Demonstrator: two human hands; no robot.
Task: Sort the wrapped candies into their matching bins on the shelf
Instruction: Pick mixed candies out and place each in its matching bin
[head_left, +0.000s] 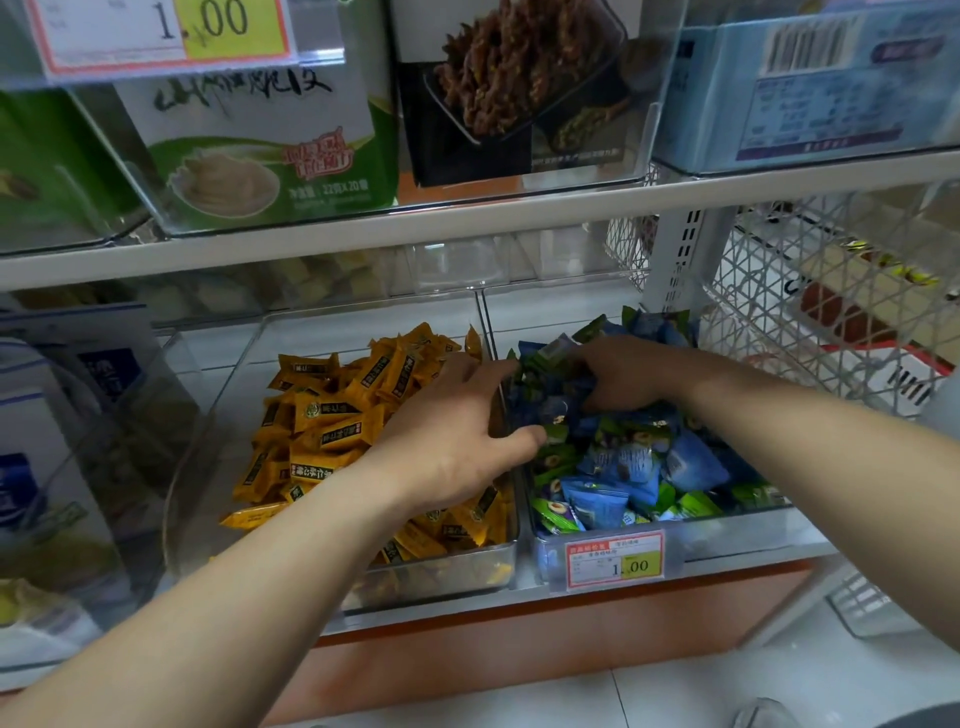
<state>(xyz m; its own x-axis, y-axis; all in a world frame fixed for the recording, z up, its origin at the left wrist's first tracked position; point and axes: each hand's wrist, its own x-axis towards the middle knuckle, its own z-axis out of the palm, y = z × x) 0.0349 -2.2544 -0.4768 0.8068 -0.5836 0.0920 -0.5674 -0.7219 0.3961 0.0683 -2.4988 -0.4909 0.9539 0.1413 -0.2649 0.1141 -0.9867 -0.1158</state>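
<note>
Two clear plastic bins stand side by side on the lower shelf. The left bin (470, 564) holds several yellow wrapped candies (332, 415). The right bin (727, 535) holds several blue and green wrapped candies (634, 467). My left hand (457, 431) lies over the divide between the bins, fingers spread, thumb touching a green candy in the right bin. My right hand (623, 374) reaches into the back of the right bin, and its curled fingers hold a bunch of blue and green candies (545, 379).
A price tag (614, 559) reading 1.00 hangs on the right bin's front. Boxed goods fill the upper shelf (467, 218) in clear trays. White wire baskets (831, 291) stand at the right. Blue-and-white boxes (47, 441) sit at the left.
</note>
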